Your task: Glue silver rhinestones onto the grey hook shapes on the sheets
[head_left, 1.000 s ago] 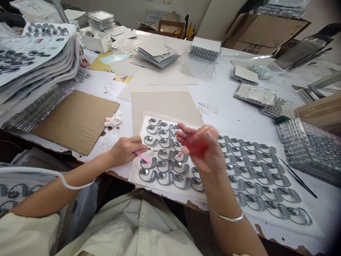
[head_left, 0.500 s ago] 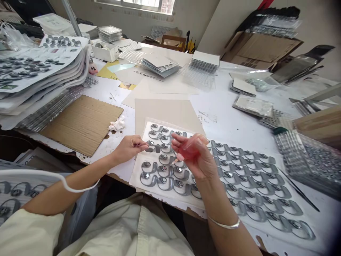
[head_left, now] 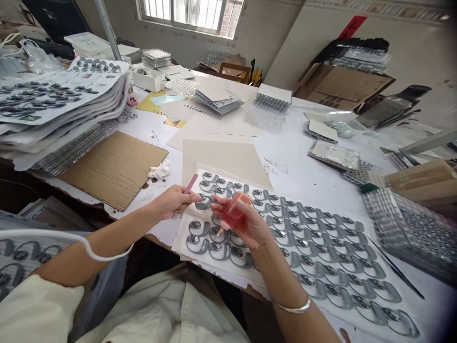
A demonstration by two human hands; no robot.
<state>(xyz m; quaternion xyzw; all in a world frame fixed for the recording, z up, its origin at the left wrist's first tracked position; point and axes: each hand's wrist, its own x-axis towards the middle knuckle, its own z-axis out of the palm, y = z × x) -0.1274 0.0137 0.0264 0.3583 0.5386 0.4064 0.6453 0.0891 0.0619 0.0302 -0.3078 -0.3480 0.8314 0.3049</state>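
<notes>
A pink tool [head_left: 190,184] is pinched in the left hand [head_left: 173,201], its free end tilted up and away from the knuckles. Right at those fingertips a grey piece [head_left: 203,205] is met; whether it is lifted or lying flat cannot be told. Just across from it, a red bottle [head_left: 236,212] is clasped in the right hand [head_left: 246,224], fingers wrapped round it, its pale nozzle pointed down toward the person. The two hands are brought almost together, with the grey piece between them.

Beneath both, a white sheet [head_left: 177,244] is spread, covered in rows of grey hooks [head_left: 321,247], each set with a shiny stone; the rows run far out to the right of the right hand. A bracelet [head_left: 294,308] is worn on the right wrist. Beyond the hands, a beige card [head_left: 221,155] is overlapped by the sheet's far edge. Near the left hand, on its outer side, a crumpled tissue [head_left: 159,170] is seen, and past it a brown cardboard [head_left: 114,166]. Farther left, a tall stack of sheets [head_left: 53,109] is piled. All is borne by a white table [head_left: 307,166].
</notes>
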